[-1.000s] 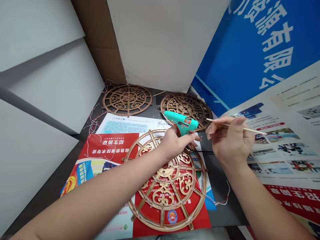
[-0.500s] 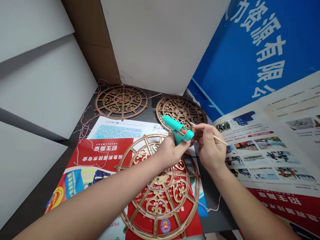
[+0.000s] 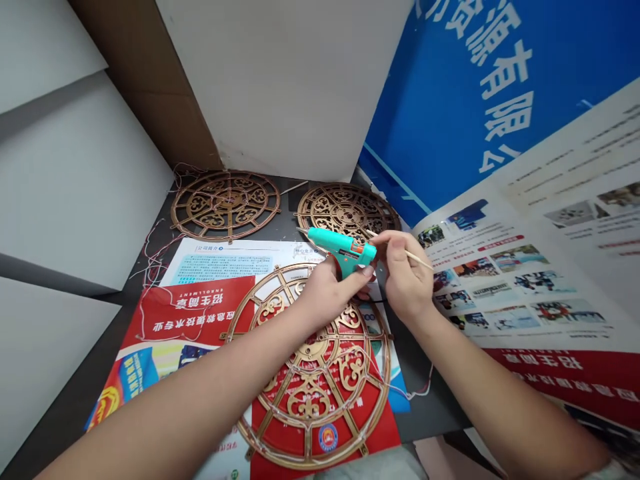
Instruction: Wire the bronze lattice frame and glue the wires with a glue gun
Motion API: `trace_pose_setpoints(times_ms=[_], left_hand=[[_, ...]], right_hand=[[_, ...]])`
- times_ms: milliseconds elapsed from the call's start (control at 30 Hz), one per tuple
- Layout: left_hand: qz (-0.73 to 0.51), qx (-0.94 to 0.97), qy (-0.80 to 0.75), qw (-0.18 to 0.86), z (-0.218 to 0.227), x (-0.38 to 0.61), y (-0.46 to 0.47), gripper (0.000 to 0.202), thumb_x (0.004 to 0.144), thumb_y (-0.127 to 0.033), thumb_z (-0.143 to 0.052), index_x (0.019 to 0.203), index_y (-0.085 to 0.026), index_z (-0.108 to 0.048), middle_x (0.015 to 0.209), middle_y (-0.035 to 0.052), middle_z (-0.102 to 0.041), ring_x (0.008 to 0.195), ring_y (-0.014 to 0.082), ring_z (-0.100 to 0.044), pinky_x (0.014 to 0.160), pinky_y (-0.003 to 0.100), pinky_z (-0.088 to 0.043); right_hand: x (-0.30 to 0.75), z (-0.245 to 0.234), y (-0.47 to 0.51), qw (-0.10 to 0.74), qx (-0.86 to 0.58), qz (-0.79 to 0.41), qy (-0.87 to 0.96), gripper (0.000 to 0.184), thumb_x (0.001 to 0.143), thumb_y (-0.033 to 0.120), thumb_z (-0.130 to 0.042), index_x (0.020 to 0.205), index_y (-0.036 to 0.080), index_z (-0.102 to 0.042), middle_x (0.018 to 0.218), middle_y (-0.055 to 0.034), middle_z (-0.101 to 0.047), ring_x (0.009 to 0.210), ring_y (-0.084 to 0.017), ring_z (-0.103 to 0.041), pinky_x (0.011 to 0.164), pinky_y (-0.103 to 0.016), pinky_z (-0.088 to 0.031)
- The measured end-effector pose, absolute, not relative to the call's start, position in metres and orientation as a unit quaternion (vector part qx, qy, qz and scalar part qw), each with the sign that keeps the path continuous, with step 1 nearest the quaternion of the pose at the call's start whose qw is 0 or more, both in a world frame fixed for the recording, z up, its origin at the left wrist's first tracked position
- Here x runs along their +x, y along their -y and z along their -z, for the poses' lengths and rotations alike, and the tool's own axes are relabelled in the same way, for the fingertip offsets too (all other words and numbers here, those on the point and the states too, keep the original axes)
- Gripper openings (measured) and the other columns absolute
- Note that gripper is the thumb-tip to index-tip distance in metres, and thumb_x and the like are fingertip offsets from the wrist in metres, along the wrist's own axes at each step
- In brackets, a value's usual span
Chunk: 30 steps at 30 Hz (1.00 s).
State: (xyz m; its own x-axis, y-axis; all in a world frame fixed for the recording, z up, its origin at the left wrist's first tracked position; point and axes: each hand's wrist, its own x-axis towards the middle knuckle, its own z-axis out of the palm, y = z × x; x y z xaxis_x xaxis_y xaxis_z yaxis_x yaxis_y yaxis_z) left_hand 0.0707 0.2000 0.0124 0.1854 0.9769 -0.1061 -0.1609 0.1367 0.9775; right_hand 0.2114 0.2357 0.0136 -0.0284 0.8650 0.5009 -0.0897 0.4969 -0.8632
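My left hand (image 3: 327, 293) is closed round the handle of a teal glue gun (image 3: 340, 245), whose nozzle points left. My right hand (image 3: 403, 277) pinches a thin wooden stick (image 3: 417, 260) right behind the gun's rear end. Both hands hover over the far edge of a large round gold fretwork panel (image 3: 313, 373) with thin wire strung on it, lying on a red leaflet (image 3: 195, 307).
Two smaller round fretwork panels (image 3: 225, 205) (image 3: 346, 210) lie at the back of the dark table (image 3: 435, 407). Loose thin wires (image 3: 155, 257) trail at the left. White boards stand behind and left; a blue banner (image 3: 480, 100) and printed posters (image 3: 515, 287) rise on the right.
My right hand has moved left with the stick, from apart on the right to right behind the glue gun. The view has shifted, so everything sits a little further left.
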Motion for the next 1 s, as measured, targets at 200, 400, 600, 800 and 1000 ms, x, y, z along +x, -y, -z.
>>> trace_pose_setpoints(times_ms=[200, 400, 600, 800, 1000], left_hand=[[-0.472, 0.503, -0.393, 0.608, -0.01, 0.071, -0.203, 0.062, 0.08, -0.065, -0.073, 0.103, -0.01, -0.056, 0.088, 0.0069, -0.065, 0.067, 0.0078, -0.062, 0.065, 0.02, -0.056], [-0.493, 0.493, -0.381, 0.607, -0.009, 0.073, -0.198, 0.065, 0.08, -0.064, -0.075, 0.114, -0.016, -0.048, 0.089, 0.0031, -0.064, 0.068, 0.0068, -0.061, 0.066, 0.02, -0.057], [-0.501, 0.425, -0.332, 0.676, -0.004, 0.069, -0.202, 0.061, 0.084, -0.062, -0.07, 0.119, -0.013, -0.057, 0.11, 0.0124, -0.069, 0.086, 0.0127, -0.07, 0.078, 0.024, -0.06], [-0.504, 0.38, -0.33, 0.702, -0.007, 0.065, -0.204, 0.05, 0.094, -0.053, -0.052, 0.123, -0.015, -0.064, 0.115, 0.0143, -0.069, 0.09, 0.0158, -0.071, 0.08, 0.028, -0.061], [-0.503, 0.357, -0.329, 0.715, -0.011, 0.066, -0.205, 0.047, 0.096, -0.047, -0.047, 0.128, -0.017, -0.062, 0.115, 0.0139, -0.069, 0.084, 0.0142, -0.07, 0.08, 0.029, -0.061]], right_hand=[[0.212, -0.013, -0.239, 0.62, -0.307, -0.378, 0.615, 0.03, 0.089, 0.047, -0.075, 0.101, 0.023, -0.063, 0.085, 0.0005, -0.063, 0.068, -0.01, -0.06, 0.057, -0.023, -0.051], [0.209, -0.01, -0.24, 0.611, -0.306, -0.39, 0.617, 0.034, 0.085, 0.046, -0.08, 0.103, 0.024, -0.06, 0.086, 0.0011, -0.061, 0.068, -0.01, -0.059, 0.055, -0.023, -0.049], [0.206, -0.009, -0.244, 0.636, -0.33, -0.405, 0.568, 0.039, 0.083, 0.052, -0.08, 0.097, 0.023, -0.058, 0.076, 0.0032, -0.06, 0.057, -0.009, -0.055, 0.047, -0.024, -0.043], [0.21, -0.003, -0.252, 0.645, -0.329, -0.392, 0.567, 0.033, 0.086, 0.048, -0.078, 0.099, 0.024, -0.059, 0.084, 0.0021, -0.064, 0.065, -0.01, -0.059, 0.054, -0.025, -0.05], [0.211, -0.001, -0.252, 0.645, -0.316, -0.418, 0.557, 0.029, 0.087, 0.045, -0.079, 0.098, 0.024, -0.061, 0.085, 0.0023, -0.067, 0.063, -0.009, -0.06, 0.052, -0.024, -0.049]])
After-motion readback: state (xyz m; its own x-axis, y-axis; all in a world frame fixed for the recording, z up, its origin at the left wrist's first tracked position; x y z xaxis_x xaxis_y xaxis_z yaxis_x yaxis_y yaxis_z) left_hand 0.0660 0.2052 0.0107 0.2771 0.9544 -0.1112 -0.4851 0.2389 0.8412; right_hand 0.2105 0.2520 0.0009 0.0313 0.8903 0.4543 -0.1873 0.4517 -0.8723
